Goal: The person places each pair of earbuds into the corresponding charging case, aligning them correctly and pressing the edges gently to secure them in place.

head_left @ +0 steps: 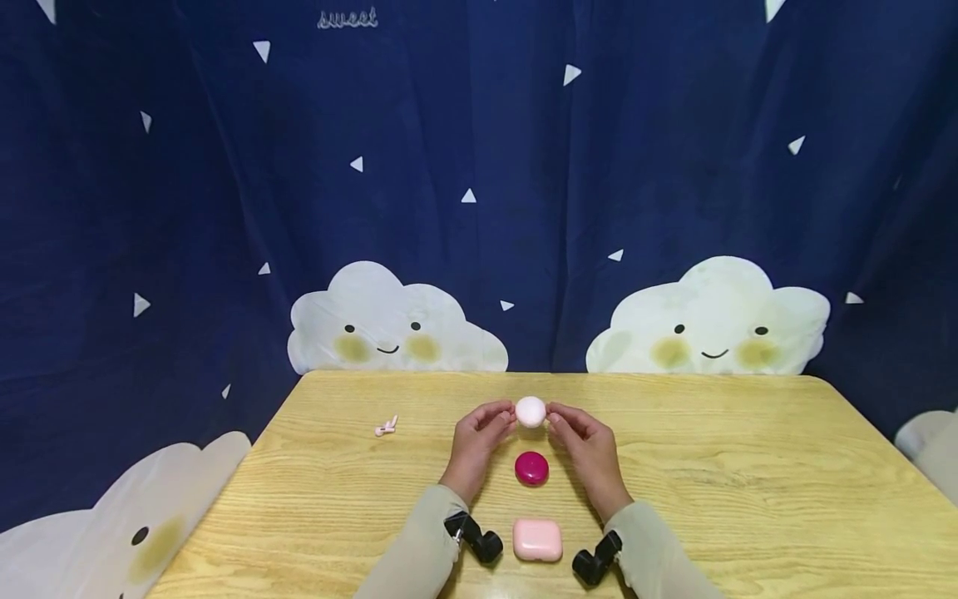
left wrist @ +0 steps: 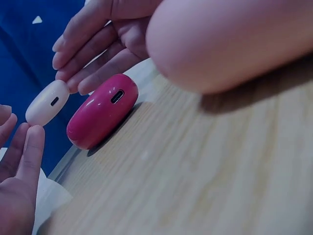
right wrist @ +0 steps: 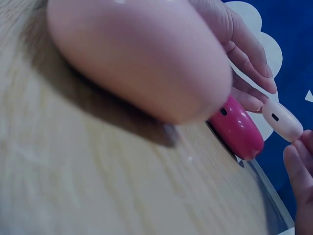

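A table [head_left: 748, 482] bears magenta case [head_left: 532, 468], pink case [head_left: 537, 540], earbuds [head_left: 387, 429].

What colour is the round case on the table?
The case is deep pink; the left wrist view shows it best.

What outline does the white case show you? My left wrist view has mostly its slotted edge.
Observer: In the head view, the white case looks nearly round.
Operator: Anything lying outside my frame?
Observer: Yes, small pink earbuds lie on the table, left of the left hand.
Operator: The pink case is cut off for me. Where does it sit?
Observer: Between the person's two sleeves.
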A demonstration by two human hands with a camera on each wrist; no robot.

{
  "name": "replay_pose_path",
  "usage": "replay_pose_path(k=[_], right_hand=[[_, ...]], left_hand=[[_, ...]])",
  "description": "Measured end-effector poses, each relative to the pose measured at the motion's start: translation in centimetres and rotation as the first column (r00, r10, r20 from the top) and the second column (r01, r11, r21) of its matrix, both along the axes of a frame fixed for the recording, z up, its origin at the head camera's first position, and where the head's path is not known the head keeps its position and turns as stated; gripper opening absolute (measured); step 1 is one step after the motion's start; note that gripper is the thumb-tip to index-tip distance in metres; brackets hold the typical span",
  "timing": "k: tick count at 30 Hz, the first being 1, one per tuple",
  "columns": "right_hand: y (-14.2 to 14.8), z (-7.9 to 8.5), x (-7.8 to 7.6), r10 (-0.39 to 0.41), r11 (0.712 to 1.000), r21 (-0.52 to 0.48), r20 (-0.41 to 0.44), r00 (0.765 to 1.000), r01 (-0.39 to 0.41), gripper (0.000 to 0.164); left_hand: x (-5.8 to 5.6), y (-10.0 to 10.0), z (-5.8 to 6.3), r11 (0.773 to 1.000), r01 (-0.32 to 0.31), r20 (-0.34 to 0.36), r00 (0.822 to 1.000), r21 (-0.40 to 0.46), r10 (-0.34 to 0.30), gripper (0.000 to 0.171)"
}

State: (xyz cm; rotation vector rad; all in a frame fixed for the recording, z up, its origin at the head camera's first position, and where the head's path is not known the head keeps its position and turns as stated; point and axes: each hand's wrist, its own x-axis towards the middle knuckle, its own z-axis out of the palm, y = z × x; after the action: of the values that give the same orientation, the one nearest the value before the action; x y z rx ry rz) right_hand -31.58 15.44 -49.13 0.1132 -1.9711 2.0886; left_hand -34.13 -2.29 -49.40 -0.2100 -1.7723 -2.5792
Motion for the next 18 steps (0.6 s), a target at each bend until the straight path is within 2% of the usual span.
replay_pose_path(k=[5,9,18], right_hand=[[-0.11,-0.09,0.10,-0.017,0.998,0.064,-0.011,1.000,0.018,0.030],[-0.25,-0.01,0.25,-0.013,0.998,0.067,-0.024,1.000,0.014,0.029],[-0.28,-0.02,0.43,-0.011,0.998,0.059,0.014,1.000,0.010,0.033]], left_hand=[[0.02,0.01,-0.16,0.994,-0.036,-0.008,0.999,-0.107,0.035,0.032],[0.12,0.05,-0.17,0.985,-0.040,-0.039,0.999,-0.169,0.034,0.031],[0.27,0.05,-0.17,0.983,0.005,-0.065,0.998,-0.184,-0.017,0.029]])
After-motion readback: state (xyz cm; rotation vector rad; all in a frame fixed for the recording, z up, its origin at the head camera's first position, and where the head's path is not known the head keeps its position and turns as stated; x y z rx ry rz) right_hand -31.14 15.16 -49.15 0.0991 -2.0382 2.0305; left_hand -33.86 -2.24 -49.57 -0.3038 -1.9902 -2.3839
